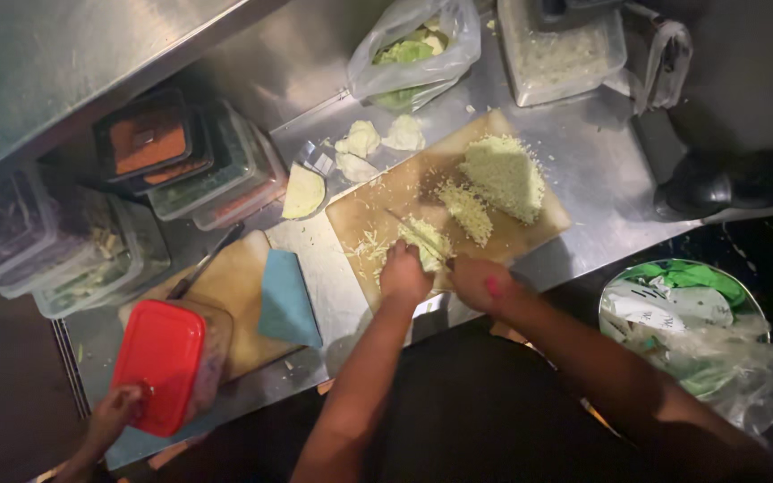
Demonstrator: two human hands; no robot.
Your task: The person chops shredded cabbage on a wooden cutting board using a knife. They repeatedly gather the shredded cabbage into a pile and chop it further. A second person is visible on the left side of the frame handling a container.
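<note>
On the wooden cutting board [530, 234], the cabbage wedge [424, 241] lies just beyond the left hand [403, 275], whose curled fingers press it down, while the right hand [479, 283], fisted on the knife [418, 235], angles the blade across it from the right.

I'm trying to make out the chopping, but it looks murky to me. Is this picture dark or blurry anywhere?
Head view: light falls mainly on the cutting board and shredded cabbage; the steel counter shows dull glare; the bottom and left edges sink into shadow; the left hand, right hand and knife look soft, slightly smeared; the containers at left are dim.
</note>
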